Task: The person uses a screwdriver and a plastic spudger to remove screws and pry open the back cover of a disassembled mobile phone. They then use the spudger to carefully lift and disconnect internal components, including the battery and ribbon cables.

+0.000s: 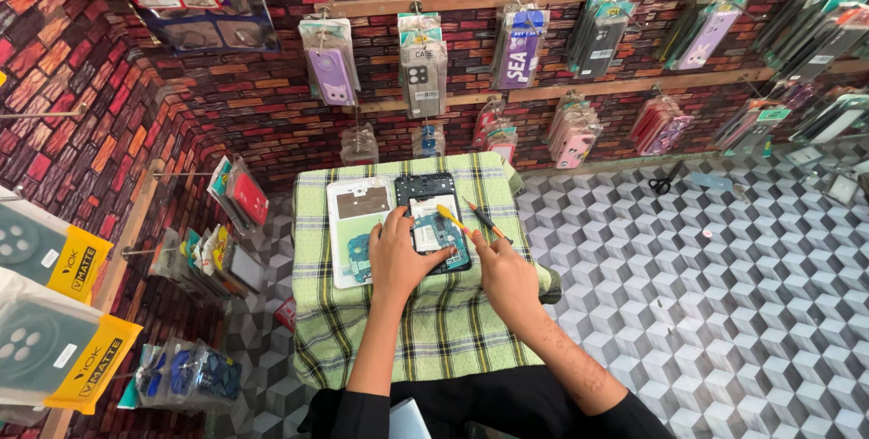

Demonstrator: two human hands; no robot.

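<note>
Two black sleeves at the bottom edge, cut off by the frame; a pale object between them, unidentifiable.

Left hand (396,253): flat on the opened phone (434,222), fingers spread over its lower left part, pressing rather than gripping.

Right hand (503,271): closed around a yellow-tipped tool (453,218), tip on the phone's exposed interior. The tool's long axis runs diagonally, tip up and left. Just beside it, one dark tool with an orange tip (486,220), parallel; whether the hand also holds it cannot be told.

One phone, back removed, long axis running away from the person, top end far, on a green plaid cloth (434,330) over a small table. Its lower part is hidden by the left hand.

One white panel (358,226), just left of the phone, parallel.

One pair of scissors (663,181) on the patterned floor, well apart.

Farthest: brick-patterned wall, two wooden rails, many hanging packaged phone cases (423,63); count unclear.
</note>
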